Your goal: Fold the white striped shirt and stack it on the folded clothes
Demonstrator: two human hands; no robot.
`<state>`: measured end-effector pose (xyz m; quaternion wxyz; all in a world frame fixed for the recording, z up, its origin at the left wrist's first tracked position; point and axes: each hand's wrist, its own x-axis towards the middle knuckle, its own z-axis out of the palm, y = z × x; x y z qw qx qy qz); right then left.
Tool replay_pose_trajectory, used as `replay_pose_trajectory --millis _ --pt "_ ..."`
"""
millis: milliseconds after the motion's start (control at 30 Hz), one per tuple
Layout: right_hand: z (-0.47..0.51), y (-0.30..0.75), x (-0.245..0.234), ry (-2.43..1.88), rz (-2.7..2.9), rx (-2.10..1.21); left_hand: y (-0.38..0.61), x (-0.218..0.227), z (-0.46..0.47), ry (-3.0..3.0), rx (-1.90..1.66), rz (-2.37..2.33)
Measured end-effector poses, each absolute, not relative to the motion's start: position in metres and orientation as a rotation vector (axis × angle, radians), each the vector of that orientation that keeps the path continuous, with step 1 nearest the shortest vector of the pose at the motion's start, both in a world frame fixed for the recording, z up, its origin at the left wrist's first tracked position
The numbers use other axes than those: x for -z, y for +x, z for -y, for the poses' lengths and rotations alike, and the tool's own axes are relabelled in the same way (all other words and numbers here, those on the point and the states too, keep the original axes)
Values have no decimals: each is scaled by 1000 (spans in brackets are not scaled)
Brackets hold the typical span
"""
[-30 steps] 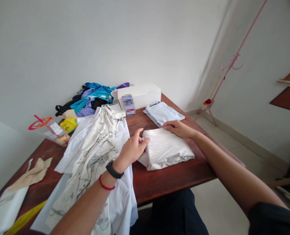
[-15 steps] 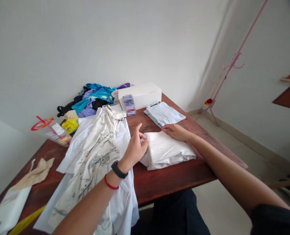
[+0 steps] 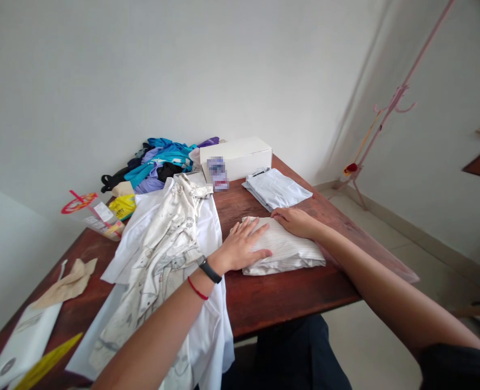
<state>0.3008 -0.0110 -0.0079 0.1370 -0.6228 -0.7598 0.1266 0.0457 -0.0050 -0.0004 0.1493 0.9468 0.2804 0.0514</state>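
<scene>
A white shirt with thin stripes (image 3: 294, 251) lies folded into a flat bundle near the table's front edge. My left hand (image 3: 245, 245) rests palm down on its left side, fingers spread. At the bundle's far edge, my right hand (image 3: 295, 222) keeps its fingers together and curled onto the cloth; its fingertips are partly hidden. Just beyond it sits a folded light-blue garment (image 3: 278, 188). Left of the bundle, a cream printed garment (image 3: 170, 244) is spread over white cloth (image 3: 211, 227), which hangs past the front edge.
On the brown wooden table (image 3: 264, 300) stand a white box (image 3: 240, 157) and a plastic cup with a straw (image 3: 96, 214). A heap of blue, purple and black clothes (image 3: 162, 162) lies by the wall. A pink coat stand (image 3: 394, 103) rises at right.
My left hand has gone from a raised, curled pose at the bundle's left edge to lying spread on top, and that side is flatter. My right hand stays at the far edge.
</scene>
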Motion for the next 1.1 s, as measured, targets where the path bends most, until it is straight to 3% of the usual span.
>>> replay_pose_trajectory --millis 333,433,633,1100 --pt "36 282 -2 -1726 2242 60 40 3 3 2672 -13 -919" --pt "51 270 2 -1581 2386 5 39 5 1 2675 -13 -905" --pt "61 264 22 -1775 2388 14 37 9 -7 2643 56 -854" --pt "61 258 17 -1860 2459 14 34 20 -11 2580 -80 -803"
